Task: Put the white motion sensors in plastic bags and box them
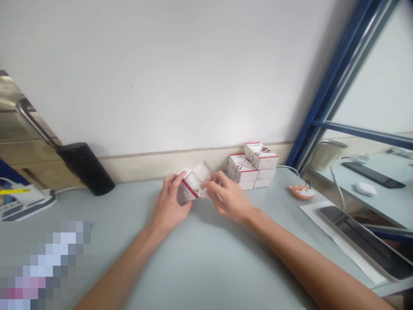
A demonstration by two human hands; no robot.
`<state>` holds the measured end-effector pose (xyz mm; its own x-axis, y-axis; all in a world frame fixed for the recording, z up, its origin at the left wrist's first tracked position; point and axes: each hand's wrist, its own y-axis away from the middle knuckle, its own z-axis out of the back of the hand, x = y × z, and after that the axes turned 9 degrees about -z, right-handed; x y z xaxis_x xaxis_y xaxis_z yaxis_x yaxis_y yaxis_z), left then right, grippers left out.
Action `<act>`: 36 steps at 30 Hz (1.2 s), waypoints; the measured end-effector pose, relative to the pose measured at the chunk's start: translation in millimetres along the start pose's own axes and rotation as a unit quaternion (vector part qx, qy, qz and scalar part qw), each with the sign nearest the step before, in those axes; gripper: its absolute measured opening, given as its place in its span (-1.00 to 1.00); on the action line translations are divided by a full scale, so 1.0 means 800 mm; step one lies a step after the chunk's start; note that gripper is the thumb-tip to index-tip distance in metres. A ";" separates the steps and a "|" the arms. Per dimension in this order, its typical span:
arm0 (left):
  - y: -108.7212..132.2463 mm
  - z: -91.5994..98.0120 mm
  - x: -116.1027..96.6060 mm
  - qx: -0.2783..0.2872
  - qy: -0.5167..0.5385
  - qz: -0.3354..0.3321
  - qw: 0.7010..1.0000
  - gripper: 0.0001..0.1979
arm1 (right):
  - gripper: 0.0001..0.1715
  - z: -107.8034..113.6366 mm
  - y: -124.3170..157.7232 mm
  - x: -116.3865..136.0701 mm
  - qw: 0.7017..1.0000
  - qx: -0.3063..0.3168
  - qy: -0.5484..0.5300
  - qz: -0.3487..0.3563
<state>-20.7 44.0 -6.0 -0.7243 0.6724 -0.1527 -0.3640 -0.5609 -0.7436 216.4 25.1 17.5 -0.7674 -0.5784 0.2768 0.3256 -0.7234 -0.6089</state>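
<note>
Small box (192,186): white w/ red band. Stacked boxes (253,165): white, red stripes + dark print. Table (206,267) pale grey-blue; wall (180,77) white. Cylinder (87,168) matte blk. Fox-face case (302,191) orange & white. Frame (335,82) blue. Tablet (364,241): blk screen, silver rim.

I'm looking over a pale grey table (200,258). Behind the table, a plain white wall (161,64) is rising above a beige skirting (155,161). Right of the table, a blue frame (335,86) is slanting upward, holding a pane (383,77). Left of the table, a wooden unit (19,129) is standing. Soft, even light is falling across the table.
</note>
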 end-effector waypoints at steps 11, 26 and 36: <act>0.000 0.001 0.000 0.020 -0.044 -0.022 0.999 -0.19 | -0.84 -0.004 0.000 0.011 0.997 0.006 -0.065 0.035; -0.001 0.006 -0.004 0.039 -0.056 0.007 0.998 -0.22 | -0.76 0.064 -0.023 -0.098 0.916 -0.270 0.258 -0.143; -0.002 0.006 -0.007 0.052 -0.048 0.006 0.997 -0.20 | -0.72 0.070 -0.011 -0.121 0.915 -0.227 0.270 -0.197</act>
<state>-18.8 38.5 -1.1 -0.7793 0.6195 -0.0940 -0.4112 -0.6188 -0.6694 318.6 66.4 38.0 -0.9767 0.0529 0.2081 -0.2039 -0.5328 -0.8213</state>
